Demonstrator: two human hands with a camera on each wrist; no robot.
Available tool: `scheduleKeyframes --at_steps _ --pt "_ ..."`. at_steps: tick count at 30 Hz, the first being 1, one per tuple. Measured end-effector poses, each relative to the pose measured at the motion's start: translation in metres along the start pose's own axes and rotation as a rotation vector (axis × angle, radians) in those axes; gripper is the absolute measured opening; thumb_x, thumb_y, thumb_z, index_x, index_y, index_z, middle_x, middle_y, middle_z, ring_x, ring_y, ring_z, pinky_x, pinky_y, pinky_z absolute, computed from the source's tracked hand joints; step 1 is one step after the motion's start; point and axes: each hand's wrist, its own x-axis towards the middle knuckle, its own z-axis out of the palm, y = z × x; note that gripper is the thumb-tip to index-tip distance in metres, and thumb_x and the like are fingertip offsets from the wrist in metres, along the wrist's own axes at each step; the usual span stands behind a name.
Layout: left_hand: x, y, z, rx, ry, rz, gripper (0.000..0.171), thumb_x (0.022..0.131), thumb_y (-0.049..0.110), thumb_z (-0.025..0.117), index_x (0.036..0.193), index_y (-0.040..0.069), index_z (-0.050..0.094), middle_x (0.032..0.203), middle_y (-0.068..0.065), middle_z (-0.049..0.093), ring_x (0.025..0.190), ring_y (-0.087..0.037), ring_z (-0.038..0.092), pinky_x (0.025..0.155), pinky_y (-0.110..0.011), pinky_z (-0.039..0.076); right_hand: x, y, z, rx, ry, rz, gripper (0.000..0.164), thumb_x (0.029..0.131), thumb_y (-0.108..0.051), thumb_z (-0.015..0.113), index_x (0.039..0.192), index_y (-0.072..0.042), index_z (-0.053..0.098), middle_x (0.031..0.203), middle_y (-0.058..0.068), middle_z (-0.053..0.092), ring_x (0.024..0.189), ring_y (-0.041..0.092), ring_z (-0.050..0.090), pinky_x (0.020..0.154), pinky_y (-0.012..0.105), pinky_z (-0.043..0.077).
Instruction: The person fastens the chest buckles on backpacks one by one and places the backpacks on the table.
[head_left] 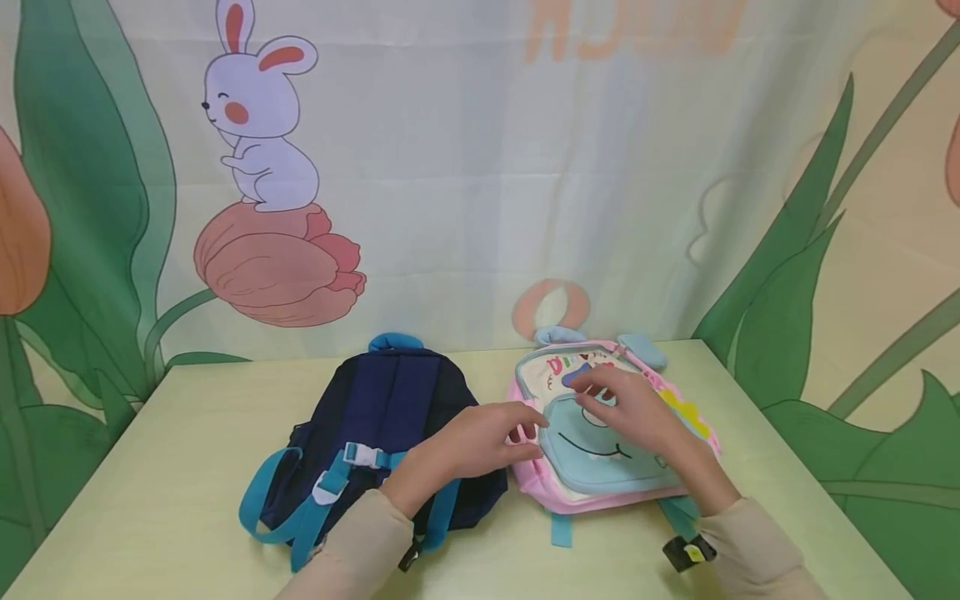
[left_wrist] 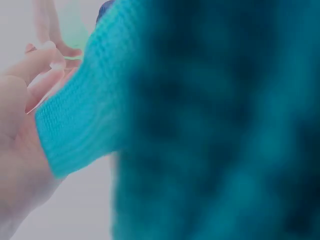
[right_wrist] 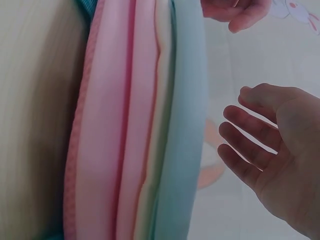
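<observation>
A pink and cream children's backpack (head_left: 534,479) lies on the table with its front up. Its light-blue front pocket (head_left: 592,467) carries a smiling face. My right hand (head_left: 626,404) is over that pocket, fingers spread and loosely bent; the right wrist view shows a gap between this hand (right_wrist: 280,145) and the bag. To its left, my left hand (head_left: 491,433) hovers between the two bags, fingertips close to the pocket's left edge, nothing gripped. Beneath the left forearm lies a navy backpack (head_left: 375,392), back panel up. A blue strap (left_wrist: 80,115) partly covers the left wrist view.
Blue straps (head_left: 270,500) with white buckles (head_left: 363,455) spread over the navy bag. Another strap (head_left: 561,530) trails below the pink bag. Both bags rest on a pale table (head_left: 202,417), and a printed curtain (head_left: 450,208) hangs behind it.
</observation>
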Motion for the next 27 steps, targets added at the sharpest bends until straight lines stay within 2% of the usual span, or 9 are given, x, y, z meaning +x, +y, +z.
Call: scheduleKeyframes --at_steps 7,17,22,27 --pt "0.013 0.009 0.004 -0.037 -0.048 -0.013 0.043 0.094 0.040 0.067 0.132 0.020 0.062 0.105 0.009 0.068 0.080 -0.002 0.058 0.070 -0.017 0.049 -0.009 0.018 -0.006 -0.021 0.000 0.058 0.021 0.094 -0.021 0.068 0.114 -0.015 0.072 0.107 -0.001 0.072 0.092 0.014 0.065 0.083 0.042 0.056" --pt "0.030 0.028 0.006 -0.042 -0.060 0.024 0.044 0.094 0.038 0.068 0.133 0.019 0.062 0.109 0.006 0.069 0.082 0.000 0.058 0.072 -0.017 0.048 -0.022 0.034 -0.018 -0.037 -0.009 0.155 0.026 0.096 -0.023 0.067 0.119 -0.010 0.069 0.109 0.001 0.071 0.098 0.019 0.063 0.084 0.038 0.054" --pt "0.040 0.033 0.013 -0.028 -0.030 0.034 0.042 0.094 0.038 0.068 0.131 0.020 0.063 0.104 0.011 0.068 0.081 0.001 0.057 0.070 -0.016 0.047 -0.029 0.042 -0.021 -0.042 -0.011 0.184 0.028 0.096 -0.025 0.066 0.121 -0.011 0.068 0.110 0.001 0.070 0.098 0.019 0.063 0.083 0.035 0.053" --pt "0.051 0.038 0.023 -0.059 0.037 0.001 0.041 0.094 0.040 0.067 0.130 0.021 0.064 0.102 0.012 0.068 0.087 0.000 0.060 0.071 -0.017 0.048 -0.034 0.051 -0.024 -0.056 0.006 0.200 0.028 0.096 -0.024 0.067 0.121 -0.010 0.068 0.110 0.003 0.070 0.098 0.020 0.063 0.082 0.034 0.054"
